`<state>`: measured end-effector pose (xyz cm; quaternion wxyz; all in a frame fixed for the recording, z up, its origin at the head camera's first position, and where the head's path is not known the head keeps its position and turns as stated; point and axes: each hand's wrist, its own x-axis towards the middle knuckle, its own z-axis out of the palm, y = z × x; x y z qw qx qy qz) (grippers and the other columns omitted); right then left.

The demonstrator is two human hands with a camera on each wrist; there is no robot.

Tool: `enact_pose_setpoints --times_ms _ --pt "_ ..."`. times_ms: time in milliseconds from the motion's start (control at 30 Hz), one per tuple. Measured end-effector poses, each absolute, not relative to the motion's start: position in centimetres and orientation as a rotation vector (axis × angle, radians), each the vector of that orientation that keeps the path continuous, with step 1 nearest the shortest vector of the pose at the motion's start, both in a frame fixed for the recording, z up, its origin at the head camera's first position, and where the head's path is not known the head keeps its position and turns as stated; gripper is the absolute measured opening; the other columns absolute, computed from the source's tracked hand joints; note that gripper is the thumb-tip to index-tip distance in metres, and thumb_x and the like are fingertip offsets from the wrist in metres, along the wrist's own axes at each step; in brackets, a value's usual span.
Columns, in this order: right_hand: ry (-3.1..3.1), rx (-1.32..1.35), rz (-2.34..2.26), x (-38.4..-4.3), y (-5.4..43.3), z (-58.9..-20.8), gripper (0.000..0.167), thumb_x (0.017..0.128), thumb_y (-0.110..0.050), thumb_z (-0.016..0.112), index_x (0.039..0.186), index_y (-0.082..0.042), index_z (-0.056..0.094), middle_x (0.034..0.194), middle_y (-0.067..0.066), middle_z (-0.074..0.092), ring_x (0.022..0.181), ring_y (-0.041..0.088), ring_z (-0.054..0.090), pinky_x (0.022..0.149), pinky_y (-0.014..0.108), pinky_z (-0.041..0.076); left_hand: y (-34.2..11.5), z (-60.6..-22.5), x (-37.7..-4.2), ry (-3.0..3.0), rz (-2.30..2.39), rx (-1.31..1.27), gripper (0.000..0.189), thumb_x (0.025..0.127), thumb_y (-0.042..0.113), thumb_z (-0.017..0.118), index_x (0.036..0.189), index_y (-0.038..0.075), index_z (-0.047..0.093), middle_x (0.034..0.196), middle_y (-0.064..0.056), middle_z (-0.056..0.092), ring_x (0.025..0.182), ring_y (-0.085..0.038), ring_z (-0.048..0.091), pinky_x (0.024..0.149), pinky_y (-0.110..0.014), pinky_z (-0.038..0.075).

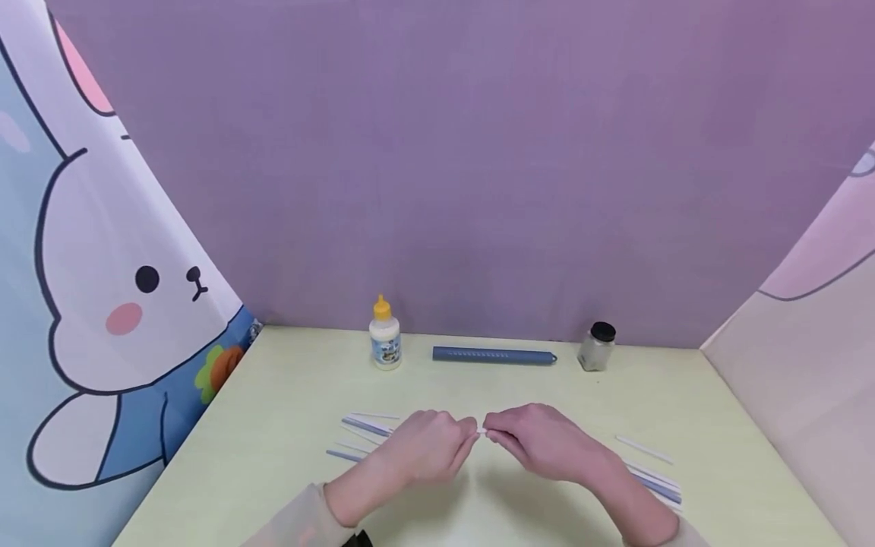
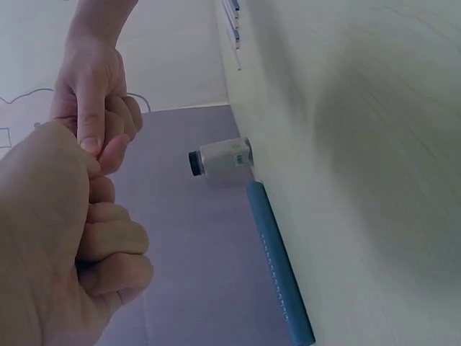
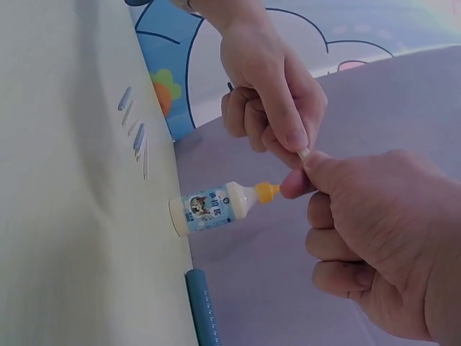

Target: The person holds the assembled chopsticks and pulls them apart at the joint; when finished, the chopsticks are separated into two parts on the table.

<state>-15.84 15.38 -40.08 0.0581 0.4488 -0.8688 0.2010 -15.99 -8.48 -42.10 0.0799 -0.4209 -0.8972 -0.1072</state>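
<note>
Both hands are raised above the table, fingertips almost meeting. Between them shows a short bit of a thin white stick (image 1: 481,431), seen also as a pale white stick (image 3: 304,153) in the right wrist view. My left hand (image 1: 437,444) pinches one end between thumb and forefinger, its other fingers curled. From the other side my right hand (image 1: 547,441) pinches it the same way. Most of the stick is hidden by the fingers. White and blue sticks (image 1: 367,426) lie left of the left hand, and more sticks (image 1: 656,484) lie beside the right forearm.
Along the table's back stand a glue bottle (image 1: 386,343) with a yellow cap and a small clear jar (image 1: 596,351) with a black lid. A dark blue bar (image 1: 494,355) with a small end loop lies between them. Behind the table (image 1: 301,380) rises a purple backdrop (image 1: 478,167).
</note>
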Motion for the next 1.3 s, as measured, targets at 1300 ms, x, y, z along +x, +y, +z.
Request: enact_pose_setpoints --times_ms 1300 --pt "-2.637 1.444 0.629 -15.8 16.4 -39.9 0.029 0.109 -0.017 0.061 0.083 -0.022 0.048 0.071 -0.019 0.025 0.064 -0.01 0.025 0.061 0.007 0.026 -7.6 -42.4 -14.7 -2.614 -0.235 -1.15 0.032 0.109 0.027 0.055 0.078 0.017 0.053 0.055 0.011 0.031 0.047 -0.003 0.029 0.042 -0.022 0.026"
